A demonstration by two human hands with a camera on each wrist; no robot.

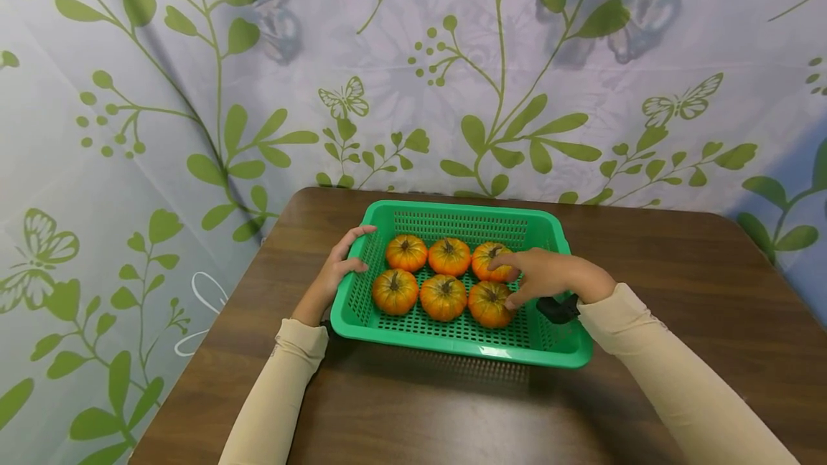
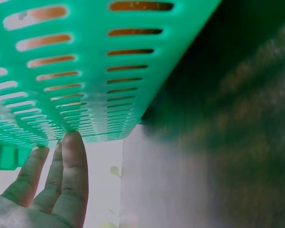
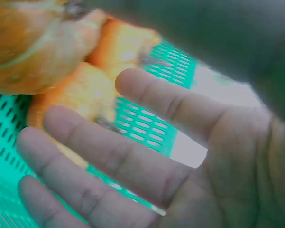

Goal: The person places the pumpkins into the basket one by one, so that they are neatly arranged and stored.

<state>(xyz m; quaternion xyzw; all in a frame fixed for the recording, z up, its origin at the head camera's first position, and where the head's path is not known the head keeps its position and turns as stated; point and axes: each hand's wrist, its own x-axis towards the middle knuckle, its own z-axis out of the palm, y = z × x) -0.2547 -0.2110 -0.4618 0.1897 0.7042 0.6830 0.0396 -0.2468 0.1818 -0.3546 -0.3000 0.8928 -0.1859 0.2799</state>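
A green plastic basket (image 1: 420, 344) with slotted walls stands on the table, holding small orange pumpkins (image 1: 443, 298) in two rows of three. At its left end my left hand (image 1: 336, 268) holds the rim, thumb and a finger over the edge. In the left wrist view, other fingers (image 2: 73, 175) rest against the outer basket wall (image 2: 92, 57). My right hand (image 1: 539, 271) is inside the right end, fingers spread over the two rightmost pumpkins. Seen from the right wrist, its fingers (image 3: 118, 156) are extended beside pumpkins (image 3: 76, 92), gripping none of them.
The brown wooden table (image 1: 672, 293) extends to both sides of the basket and in front of it. Behind it hangs a pale cloth (image 1: 400, 41) printed with green leaves and butterflies. A black strap mount (image 1: 558, 309) sits at the right wrist, over the basket's right end.
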